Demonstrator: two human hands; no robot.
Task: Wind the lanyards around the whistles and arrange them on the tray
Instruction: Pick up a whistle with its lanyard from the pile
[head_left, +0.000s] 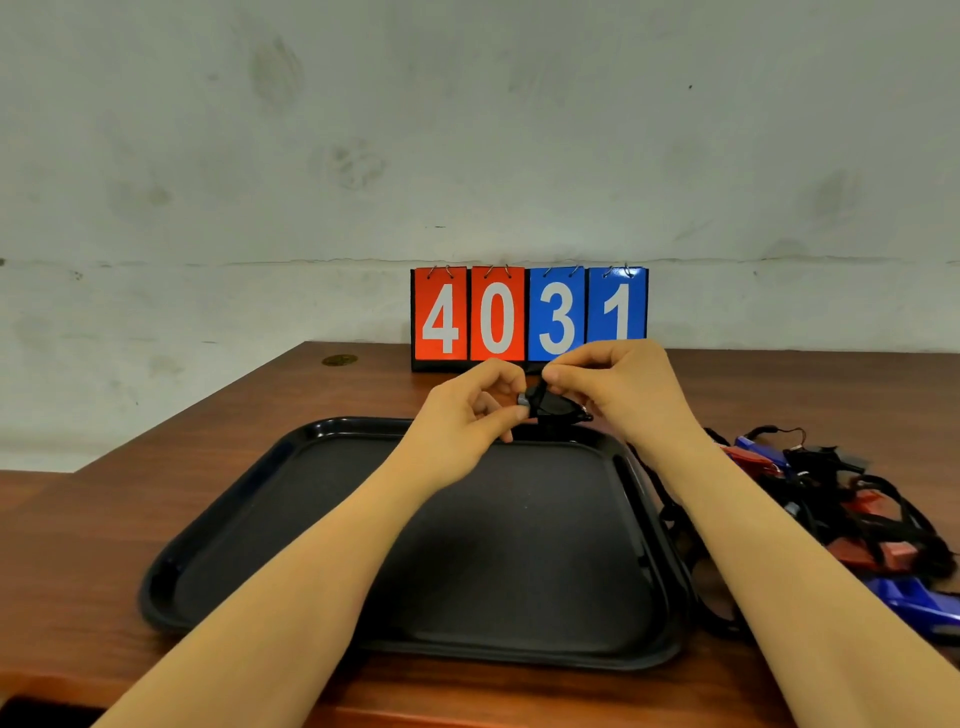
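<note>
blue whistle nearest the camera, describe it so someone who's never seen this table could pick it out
Start at the black tray in the middle of the wooden table, then look right to the pile of whistles tangled in black lanyards. The blue whistle lies at the pile's near end, by the picture's right edge. It looks bigger and glossier than the red ones behind it, and another blue one lies at the far end.

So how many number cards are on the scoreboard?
4: red 4, red 0, blue 3, blue 1, left to right; the right hand covers the last card's bottom.
</note>
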